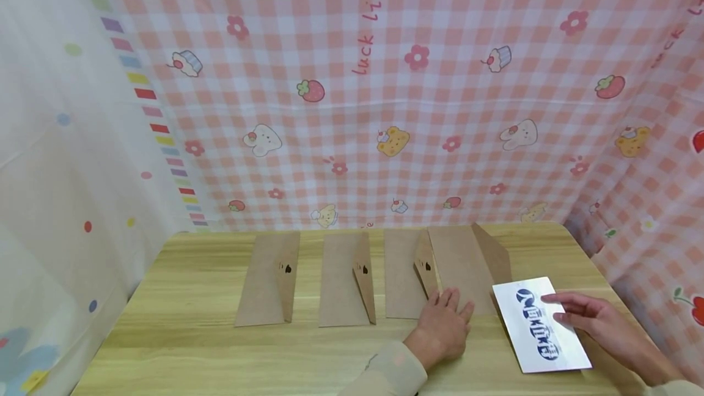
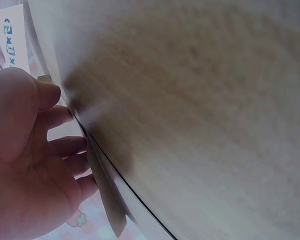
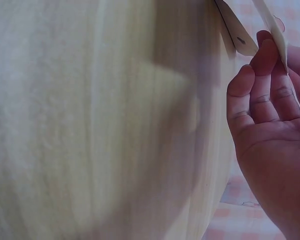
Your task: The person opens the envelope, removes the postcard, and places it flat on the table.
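Four brown paper envelopes lie in a row with their flaps raised. My left hand (image 1: 443, 326) rests its spread fingertips on the near end of the rightmost envelope (image 1: 456, 261), close to the flap side of the third envelope (image 1: 398, 274). My right hand (image 1: 602, 326) pinches a white card (image 1: 572, 350) with dark blue characters between thumb and fingers. The card is tilted and overlaps the near right corner of the rightmost envelope in the head view. From the right wrist, the card (image 3: 276, 37) shows nearly edge-on between the fingers (image 3: 260, 92).
Two more envelopes, the leftmost envelope (image 1: 261, 280) and the second envelope (image 1: 338, 280), lie further left with gaps between them. The wooden table (image 1: 181, 335) ends at a pink checked curtain (image 1: 341, 109) behind. White patterned cloth (image 1: 71, 200) hangs on the left.
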`<state>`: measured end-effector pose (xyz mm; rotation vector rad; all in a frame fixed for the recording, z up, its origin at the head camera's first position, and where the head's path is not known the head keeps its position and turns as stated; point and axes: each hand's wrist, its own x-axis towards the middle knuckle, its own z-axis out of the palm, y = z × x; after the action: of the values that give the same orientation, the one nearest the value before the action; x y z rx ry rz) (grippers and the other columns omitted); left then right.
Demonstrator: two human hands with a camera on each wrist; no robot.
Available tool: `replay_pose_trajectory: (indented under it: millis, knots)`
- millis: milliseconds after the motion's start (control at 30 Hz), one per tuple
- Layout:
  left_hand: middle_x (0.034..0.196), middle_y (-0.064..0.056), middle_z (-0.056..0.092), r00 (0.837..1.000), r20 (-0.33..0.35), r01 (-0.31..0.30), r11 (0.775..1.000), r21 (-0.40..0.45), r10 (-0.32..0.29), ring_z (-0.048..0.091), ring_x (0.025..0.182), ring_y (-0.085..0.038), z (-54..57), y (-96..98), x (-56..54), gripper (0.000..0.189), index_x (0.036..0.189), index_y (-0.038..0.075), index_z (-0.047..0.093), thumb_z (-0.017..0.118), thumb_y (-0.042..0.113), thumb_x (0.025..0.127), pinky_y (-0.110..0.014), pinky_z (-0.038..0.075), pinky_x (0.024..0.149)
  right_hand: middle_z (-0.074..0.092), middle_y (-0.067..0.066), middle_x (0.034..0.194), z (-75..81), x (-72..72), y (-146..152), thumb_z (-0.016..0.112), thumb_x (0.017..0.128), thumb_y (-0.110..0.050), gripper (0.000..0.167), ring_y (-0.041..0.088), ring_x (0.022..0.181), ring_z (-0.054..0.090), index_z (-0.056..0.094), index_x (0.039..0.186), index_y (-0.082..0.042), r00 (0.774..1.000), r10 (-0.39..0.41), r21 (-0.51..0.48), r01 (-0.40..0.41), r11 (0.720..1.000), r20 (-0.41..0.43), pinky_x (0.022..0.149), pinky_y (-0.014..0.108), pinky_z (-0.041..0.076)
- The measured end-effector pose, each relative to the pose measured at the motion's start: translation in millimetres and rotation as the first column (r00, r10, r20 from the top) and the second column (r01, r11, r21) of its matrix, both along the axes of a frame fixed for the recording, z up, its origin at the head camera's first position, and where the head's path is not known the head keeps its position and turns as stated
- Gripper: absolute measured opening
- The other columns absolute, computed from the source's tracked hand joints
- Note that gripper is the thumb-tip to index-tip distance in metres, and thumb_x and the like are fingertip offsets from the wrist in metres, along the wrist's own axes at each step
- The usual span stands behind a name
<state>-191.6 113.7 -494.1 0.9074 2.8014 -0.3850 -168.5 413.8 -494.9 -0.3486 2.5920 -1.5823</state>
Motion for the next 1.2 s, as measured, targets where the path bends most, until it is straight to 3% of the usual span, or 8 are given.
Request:
replay_pose_trajectory:
  millis: [200, 467, 833, 1200]
  knots:
    - [0.162, 0.013, 0.023, 1.0, 0.006, -0.002, 1.0, -0.005, 0.002, 0.018, 0.149, -0.004, 1.0, -0.1, 0.5, 0.05, 0.155, 0.044, 0.023, 0.027, 0.048, 0.106, -0.028, 0.02, 0.12, 0.069, -0.018, 0.116, -5.0, 1.8, 0.0, 0.06, 0.094, 0.003, 0.03, -0.008, 0.104, 0.06, 0.062, 0.124, 0.008, 0.998, 0.058, -0.043, -0.058, 0.997, 0.004, 0.079, 0.014, 0.05]
    - [0.162, 0.013, 0.024, 1.0, -0.005, 0.003, 1.0, -0.005, -0.003, 0.019, 0.149, -0.004, 1.3, -1.1, 0.4, 0.049, 0.155, 0.043, 0.025, 0.028, 0.048, 0.105, -0.028, 0.02, 0.12, 0.068, -0.019, 0.117, -5.2, 4.5, -1.2, 0.058, 0.097, -0.001, 0.031, -0.008, 0.105, 0.059, 0.06, 0.127, 0.008, 0.993, 0.097, -0.018, -0.096, 0.995, 0.064, 0.08, 0.013, 0.049]
    - [0.163, 0.013, 0.021, 1.0, 0.022, -0.009, 1.0, -0.006, 0.009, 0.016, 0.15, -0.004, 0.3, -0.5, 0.0, 0.05, 0.155, 0.044, 0.02, 0.026, 0.048, 0.106, -0.028, 0.018, 0.121, 0.072, -0.012, 0.112, -9.0, 8.7, -1.9, 0.056, 0.098, -0.001, 0.031, -0.003, 0.097, 0.062, 0.061, 0.128, 0.002, 0.981, 0.17, -0.049, -0.166, 0.985, 0.098, 0.076, 0.021, 0.053]
    - [0.162, 0.011, 0.024, 1.0, -0.001, -0.001, 1.0, 0.012, 0.001, 0.019, 0.149, -0.005, 0.4, -0.5, 0.3, 0.05, 0.155, 0.043, 0.024, 0.028, 0.047, 0.105, -0.029, 0.02, 0.12, 0.073, -0.009, 0.102, -8.7, 12.4, -7.5, 0.059, 0.096, -0.002, 0.031, 0.0, 0.086, 0.064, 0.065, 0.127, -0.003, 0.968, 0.215, -0.051, -0.21, 0.976, 0.13, 0.068, 0.025, 0.055]
